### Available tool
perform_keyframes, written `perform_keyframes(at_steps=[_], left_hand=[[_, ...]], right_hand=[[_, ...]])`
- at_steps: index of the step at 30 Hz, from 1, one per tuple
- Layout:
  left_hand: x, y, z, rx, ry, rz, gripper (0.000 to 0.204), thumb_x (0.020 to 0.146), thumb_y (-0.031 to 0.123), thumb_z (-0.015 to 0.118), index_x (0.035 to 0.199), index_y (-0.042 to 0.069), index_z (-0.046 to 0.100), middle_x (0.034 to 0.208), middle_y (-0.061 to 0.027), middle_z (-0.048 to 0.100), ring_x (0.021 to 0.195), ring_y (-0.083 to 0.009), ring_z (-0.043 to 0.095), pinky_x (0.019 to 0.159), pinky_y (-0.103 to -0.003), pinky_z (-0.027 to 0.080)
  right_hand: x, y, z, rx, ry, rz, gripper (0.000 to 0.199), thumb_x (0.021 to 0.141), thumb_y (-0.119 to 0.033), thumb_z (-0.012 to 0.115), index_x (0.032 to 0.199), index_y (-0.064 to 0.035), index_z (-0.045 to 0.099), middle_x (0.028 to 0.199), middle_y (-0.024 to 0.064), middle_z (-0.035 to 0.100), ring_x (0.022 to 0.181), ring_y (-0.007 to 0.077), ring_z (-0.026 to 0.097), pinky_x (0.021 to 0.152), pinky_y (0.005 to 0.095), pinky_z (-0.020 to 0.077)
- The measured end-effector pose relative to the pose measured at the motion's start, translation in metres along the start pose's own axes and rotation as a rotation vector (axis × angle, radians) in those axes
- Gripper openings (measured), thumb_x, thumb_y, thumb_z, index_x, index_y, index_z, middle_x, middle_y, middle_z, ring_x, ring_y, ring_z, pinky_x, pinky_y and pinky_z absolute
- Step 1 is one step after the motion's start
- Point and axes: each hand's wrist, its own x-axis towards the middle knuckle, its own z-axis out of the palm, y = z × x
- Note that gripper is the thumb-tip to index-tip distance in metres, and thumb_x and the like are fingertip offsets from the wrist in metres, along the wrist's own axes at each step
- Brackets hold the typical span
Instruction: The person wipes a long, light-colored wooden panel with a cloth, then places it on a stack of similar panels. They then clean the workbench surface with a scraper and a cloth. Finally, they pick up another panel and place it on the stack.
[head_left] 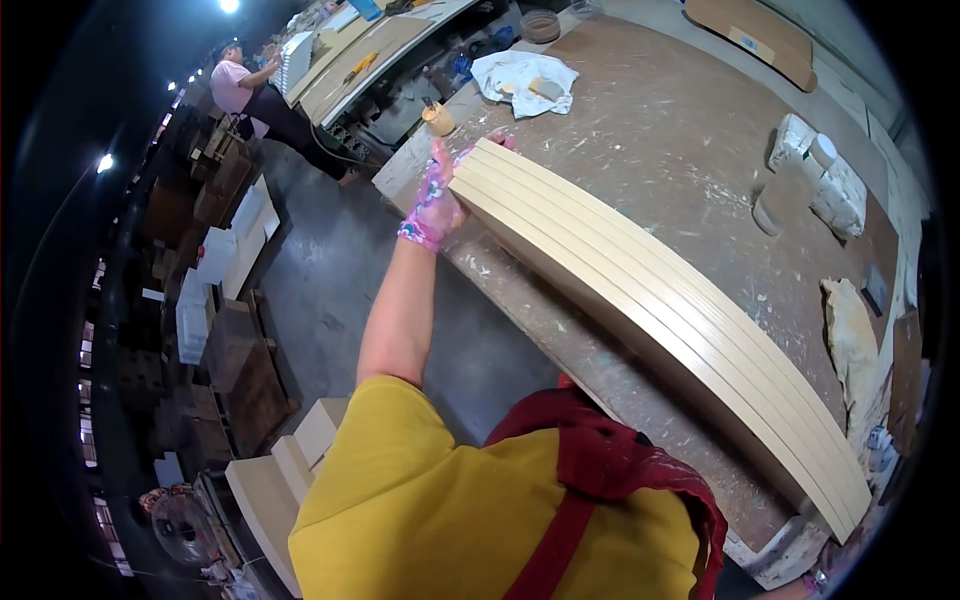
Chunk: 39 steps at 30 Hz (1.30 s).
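A stack of several long cream boards [650,270] stands on edge, pressed side by side, along the near side of the paint-marked workbench [640,110]. The fisheye view bends their shape. My left hand [440,205], in a pink patterned glove, grips the stack's far left end with the thumb raised and the fingers around the end. At the lower right rim, my right hand [828,562] is close to the other end of the boards. Its fingers are dark and mostly hidden, so their hold cannot be made out.
On the bench lie a white cloth [525,82], an orange-tan jar [437,118], a cup [780,205], white wrapped blocks [838,195] and a pale rag [850,335]. Boards [285,460] are stacked behind my left side, near a fan [185,525]. Another person [240,90] stands at a far table.
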Motion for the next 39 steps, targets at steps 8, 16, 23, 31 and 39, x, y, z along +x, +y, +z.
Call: perform_keyframes(at_steps=[8,16,23,31,39], left_hand=[[0.011,-0.007,-0.007,0.027,-0.027,0.018,0.1,0.082,0.078,0.022,0.138,-0.004,0.034,0.137,-0.0175,0.045,0.128,-0.0279,0.042,0.109,-0.037,0.029],[0.013,-0.015,-0.012,-0.035,0.249,-0.007,0.087,0.09,0.069,0.022,0.133,-0.005,0.043,0.131,-0.0158,0.051,0.121,-0.0259,0.049,0.106,-0.037,0.032],[0.008,-0.008,0.005,-0.109,0.247,-0.014,0.081,0.091,0.063,0.025,0.134,-0.004,0.041,0.134,-0.0163,0.048,0.125,-0.0287,0.045,0.109,-0.04,0.031],[0.006,0.013,-0.029,0.851,0.189,0.241,0.063,0.096,0.046,0.032,0.136,-0.002,0.038,0.142,-0.0169,0.038,0.129,-0.0284,0.039,0.11,-0.039,0.026],[-0.042,0.008,0.182,1.894,-0.781,0.5,0.108,0.054,0.044,0.079,0.142,0.003,0.031,0.137,-0.0192,0.041,0.132,-0.0355,0.032,0.113,-0.045,0.02]], right_hand=[[-0.025,-0.026,-0.01,-0.262,-0.092,-0.122,0.047,0.093,-0.031,0.04,0.13,-0.0043,0.05,0.128,0.0138,0.053,0.113,0.0218,0.054,0.095,0.0377,0.0443],[-0.032,-0.045,0.031,0.312,-0.014,0.186,0.05,0.092,-0.028,0.04,0.137,-0.005,0.041,0.133,0.0094,0.049,0.121,0.021,0.048,0.102,0.0353,0.0382],[-0.042,-0.041,0.031,0.317,-0.12,0.1,0.041,0.094,-0.019,0.041,0.131,-0.0025,0.046,0.123,0.01,0.055,0.113,0.0195,0.053,0.099,0.0318,0.0419],[-0.053,-0.06,0.043,0.339,-0.055,0.133,0.035,0.093,-0.01,0.042,0.126,-0.001,0.049,0.116,0.0085,0.059,0.103,0.016,0.058,0.091,0.0274,0.0457],[-0.056,-0.079,0.048,0.105,-0.122,0.127,0.039,0.095,-0.026,0.049,0.127,-0.0049,0.05,0.115,0.0052,0.059,0.104,0.0142,0.056,0.09,0.0267,0.0442]])
